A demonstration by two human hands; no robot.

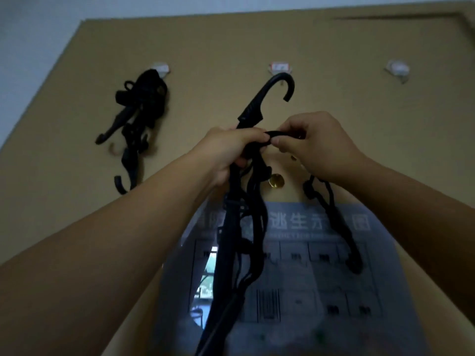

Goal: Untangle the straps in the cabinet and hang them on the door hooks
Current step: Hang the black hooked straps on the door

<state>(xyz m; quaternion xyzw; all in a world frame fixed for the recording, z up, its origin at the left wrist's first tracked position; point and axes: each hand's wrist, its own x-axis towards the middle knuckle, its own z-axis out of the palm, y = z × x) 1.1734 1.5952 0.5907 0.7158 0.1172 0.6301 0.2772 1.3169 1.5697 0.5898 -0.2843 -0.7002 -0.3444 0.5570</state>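
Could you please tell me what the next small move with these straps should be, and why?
Probably raise the left hand a little so the black hook end of the held strap catches the middle door hook above it. That hook looks free, while the left door hook already carries a strap bundle; the right hand pinches a loop.

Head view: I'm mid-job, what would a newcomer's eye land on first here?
The left hand and right hand grip a tangle of black straps at centre, one strap hook poking up just below the middle door hook. A second bundle hangs from the left door hook, upper left; the right door hook is bare.
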